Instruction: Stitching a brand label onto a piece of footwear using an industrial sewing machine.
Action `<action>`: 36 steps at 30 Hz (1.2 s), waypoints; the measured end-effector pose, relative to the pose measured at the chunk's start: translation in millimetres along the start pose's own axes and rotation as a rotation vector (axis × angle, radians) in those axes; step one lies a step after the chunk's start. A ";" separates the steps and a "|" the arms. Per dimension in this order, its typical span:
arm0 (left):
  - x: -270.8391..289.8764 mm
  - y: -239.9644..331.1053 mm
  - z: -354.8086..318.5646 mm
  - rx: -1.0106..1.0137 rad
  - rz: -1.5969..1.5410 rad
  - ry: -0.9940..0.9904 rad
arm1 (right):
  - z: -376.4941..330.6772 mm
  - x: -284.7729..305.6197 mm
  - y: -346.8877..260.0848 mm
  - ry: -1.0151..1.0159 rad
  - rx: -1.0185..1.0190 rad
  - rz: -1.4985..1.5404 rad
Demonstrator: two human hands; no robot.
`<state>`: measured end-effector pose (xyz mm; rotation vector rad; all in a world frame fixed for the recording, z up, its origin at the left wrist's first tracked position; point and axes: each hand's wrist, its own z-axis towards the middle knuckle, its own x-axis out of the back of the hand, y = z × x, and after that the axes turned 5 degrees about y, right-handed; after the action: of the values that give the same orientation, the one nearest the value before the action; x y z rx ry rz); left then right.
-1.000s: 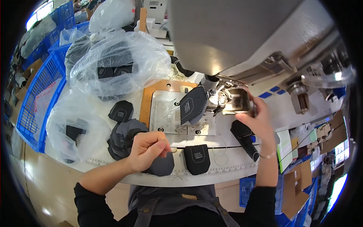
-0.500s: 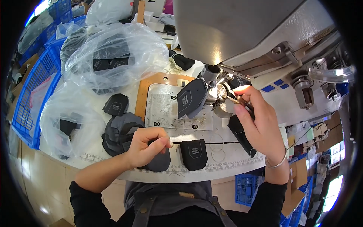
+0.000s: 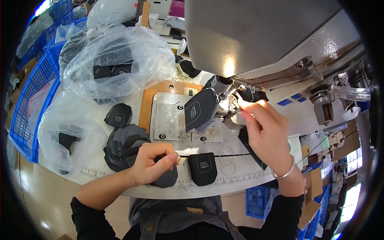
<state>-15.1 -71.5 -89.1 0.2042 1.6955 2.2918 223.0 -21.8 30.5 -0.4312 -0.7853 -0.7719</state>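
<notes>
At the sewing machine's (image 3: 232,48) thread-wound metal part (image 3: 233,102), my right hand (image 3: 266,134) is closed, with the fingertips together. It grips slim tweezers, mostly hidden by the fingers and blurred. A dark pouch-like fabric piece (image 3: 201,110) stands tilted on the machine arm, just left of that part. My left hand (image 3: 154,162) is closed in a pinch above the front of the table. Something small and pale shows at its fingertips, too small to name. Beneath and beside it lie stacked dark grey pieces (image 3: 124,146). Another black piece (image 3: 202,169) lies flat to its right.
Clear plastic bags (image 3: 120,60) with dark pieces stand at the left, next to a blue crate (image 3: 34,108). A metal plate (image 3: 172,116) on a wooden board lies mid-table. Thin rings (image 3: 227,160) and a ruler strip (image 3: 236,179) are near the front edge.
My right hand has shifted slightly left at the machine, and the tweezers show less. My left hand keeps its pinch. The whole view has moved a little.
</notes>
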 end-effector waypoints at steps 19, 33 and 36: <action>-0.3 -3.1 0.5 0.035 0.012 0.024 | 17.6 -2.3 23.6 0.095 0.519 -0.082; 0.2 -6.1 1.0 0.044 0.022 0.019 | 13.2 -7.7 28.2 0.077 0.436 -0.004; -0.1 -7.2 0.9 0.040 0.022 0.010 | 16.6 -4.4 21.6 0.018 0.446 -0.060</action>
<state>-13.7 -68.7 -95.8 0.2206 1.7535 2.2801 229.4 4.3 36.3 -0.0004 -0.9278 -0.6307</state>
